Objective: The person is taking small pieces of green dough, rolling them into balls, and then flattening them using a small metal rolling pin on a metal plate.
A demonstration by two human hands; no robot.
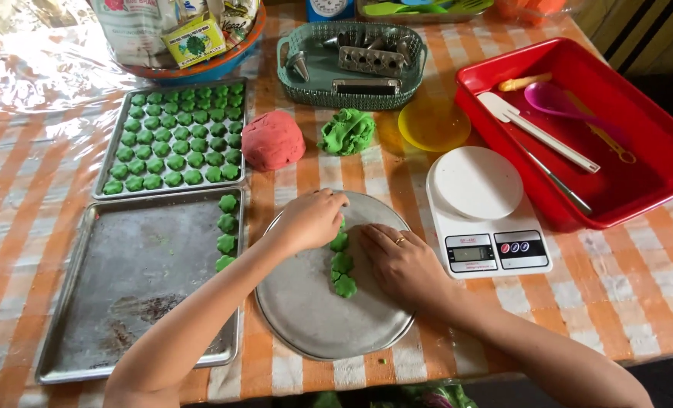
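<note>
Both hands work over a round, dull-grey metal plate (pixel 314 317) lying flat on the worktop (pixel 639 295), which is covered in an orange-and-white checked cloth under clear plastic; on the plate lies a short strip of green dough (pixel 342 264), soft and matte, its edges scalloped into lobed, flower-like pieces; the strip's long axis runs from the near side of the plate away toward the far side, its near end at a clover-shaped piece, its far end hidden beneath the left hand (pixel 311 221); that hand is curled, knuckles up, fingertips pressed down on the far end of the dough, though whether it pinches it I cannot tell; the right hand (pixel 401 263), wearing a thin ring, lies flatter with fingers loosely spread, its fingertips touching the strip's right edge, gripping nothing.

Left of the plate sits a scuffed rectangular metal tray (pixel 125 302) with four green pieces in a column along its right edge; beyond it a second tray (pixel 172 136) is packed with rows of them; a smooth red dough lump (pixel 273 140) and a crumpled green dough lump (pixel 347 131) lie beyond the plate; a white digital scale (pixel 484 208) stands to the right.
</note>
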